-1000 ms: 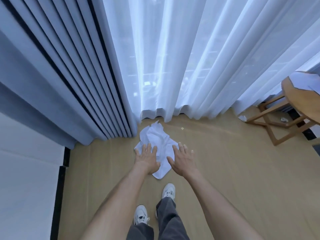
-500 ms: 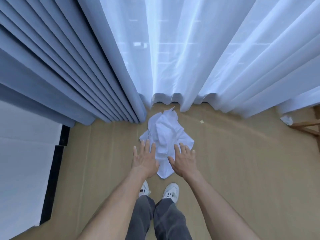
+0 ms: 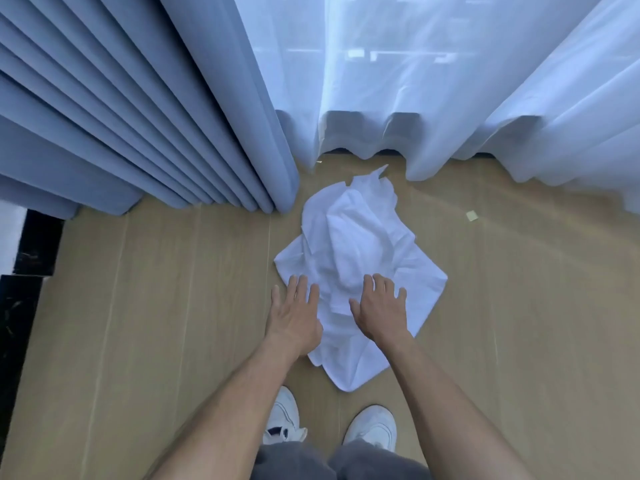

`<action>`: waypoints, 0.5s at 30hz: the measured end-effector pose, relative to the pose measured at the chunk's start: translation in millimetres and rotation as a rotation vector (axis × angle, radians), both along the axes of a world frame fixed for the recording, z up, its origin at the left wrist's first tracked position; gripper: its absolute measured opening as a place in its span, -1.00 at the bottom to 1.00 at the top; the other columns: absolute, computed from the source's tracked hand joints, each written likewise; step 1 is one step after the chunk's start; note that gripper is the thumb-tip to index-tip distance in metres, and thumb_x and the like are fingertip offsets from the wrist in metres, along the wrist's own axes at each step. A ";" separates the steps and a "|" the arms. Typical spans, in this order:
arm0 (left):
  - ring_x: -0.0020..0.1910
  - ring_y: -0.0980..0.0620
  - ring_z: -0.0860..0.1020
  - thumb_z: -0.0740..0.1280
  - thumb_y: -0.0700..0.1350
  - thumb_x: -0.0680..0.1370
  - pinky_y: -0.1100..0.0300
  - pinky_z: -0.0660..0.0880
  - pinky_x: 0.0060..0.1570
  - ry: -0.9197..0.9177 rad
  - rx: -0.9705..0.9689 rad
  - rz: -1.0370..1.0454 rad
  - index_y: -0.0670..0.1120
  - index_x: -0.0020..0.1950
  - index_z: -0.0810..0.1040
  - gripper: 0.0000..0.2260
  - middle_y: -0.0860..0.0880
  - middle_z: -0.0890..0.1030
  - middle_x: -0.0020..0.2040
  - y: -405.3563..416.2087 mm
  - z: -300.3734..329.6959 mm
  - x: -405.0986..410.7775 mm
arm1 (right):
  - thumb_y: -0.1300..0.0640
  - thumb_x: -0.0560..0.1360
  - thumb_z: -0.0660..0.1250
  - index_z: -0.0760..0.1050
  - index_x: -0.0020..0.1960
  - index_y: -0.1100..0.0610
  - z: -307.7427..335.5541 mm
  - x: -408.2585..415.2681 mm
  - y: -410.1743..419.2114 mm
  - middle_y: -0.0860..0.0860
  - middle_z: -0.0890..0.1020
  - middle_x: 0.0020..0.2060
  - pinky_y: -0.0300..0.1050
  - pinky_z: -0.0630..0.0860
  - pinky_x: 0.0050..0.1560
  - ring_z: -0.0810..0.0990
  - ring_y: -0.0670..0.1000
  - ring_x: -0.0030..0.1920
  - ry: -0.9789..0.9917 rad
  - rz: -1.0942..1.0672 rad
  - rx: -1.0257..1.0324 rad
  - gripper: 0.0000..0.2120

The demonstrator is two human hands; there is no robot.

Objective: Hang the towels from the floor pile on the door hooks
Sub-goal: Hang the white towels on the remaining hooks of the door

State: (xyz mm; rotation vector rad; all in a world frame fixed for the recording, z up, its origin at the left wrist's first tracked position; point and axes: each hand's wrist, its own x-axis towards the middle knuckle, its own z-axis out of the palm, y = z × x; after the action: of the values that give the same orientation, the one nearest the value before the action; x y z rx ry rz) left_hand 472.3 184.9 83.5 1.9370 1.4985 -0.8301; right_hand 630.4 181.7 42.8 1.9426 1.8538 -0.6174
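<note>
A crumpled pile of white towels (image 3: 360,244) lies on the wooden floor just in front of the curtains. My left hand (image 3: 294,313) reaches down over the pile's left edge with fingers straight and spread. My right hand (image 3: 381,308) hovers over the pile's near middle, fingers also spread and holding nothing. Whether either hand touches the cloth is unclear. No door or hooks are in view.
Grey pleated curtains (image 3: 138,116) hang at the left, sheer white curtains (image 3: 433,81) behind the pile. A small scrap (image 3: 471,215) lies on the floor at the right. My white shoes (image 3: 372,427) stand just short of the pile. A black strip (image 3: 20,289) runs along the left wall.
I have stepped closer and bent lower; the towel pile now looks larger and nearer. Both open hands stay over its near side. The wooden stool at the right has left the view.
</note>
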 end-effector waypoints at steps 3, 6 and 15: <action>0.55 -0.10 -0.22 0.04 -0.02 0.62 -0.15 -0.13 0.47 0.010 -0.004 0.012 -0.12 0.57 -0.15 -0.41 -0.12 -0.18 0.57 6.9 -52.2 -7.0 | 0.04 0.27 0.47 0.48 -0.20 0.21 -53.4 -5.3 7.8 0.11 0.51 -0.23 0.04 0.47 -0.20 0.52 0.14 -0.20 -0.099 0.007 0.082 -0.72; 0.55 -0.10 -0.20 0.05 -0.02 0.62 -0.15 -0.11 0.48 0.007 -0.013 0.039 -0.12 0.57 -0.14 -0.41 -0.11 -0.16 0.57 10.7 -77.5 -13.6 | 0.33 0.16 0.31 0.37 -0.35 0.16 -78.4 -6.1 10.0 0.08 0.40 -0.35 -0.06 0.35 -0.35 0.40 0.10 -0.36 -0.165 0.056 0.163 -0.85; 0.55 -0.10 -0.17 0.06 -0.06 0.61 -0.16 -0.11 0.49 -0.064 -0.052 0.129 -0.11 0.56 -0.08 -0.44 -0.08 -0.09 0.57 -6.1 50.2 -12.3 | 0.39 0.22 -0.02 0.17 -0.32 0.10 49.5 -11.2 3.6 0.06 0.31 -0.40 -0.12 0.14 -0.38 0.20 0.05 -0.40 -0.158 0.114 0.517 -0.80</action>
State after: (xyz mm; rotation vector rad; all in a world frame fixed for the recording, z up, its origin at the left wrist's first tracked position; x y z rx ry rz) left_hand 460.0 178.7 133.8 1.7923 1.5306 -0.7369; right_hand 619.2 185.3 92.3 2.0883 2.1495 0.0650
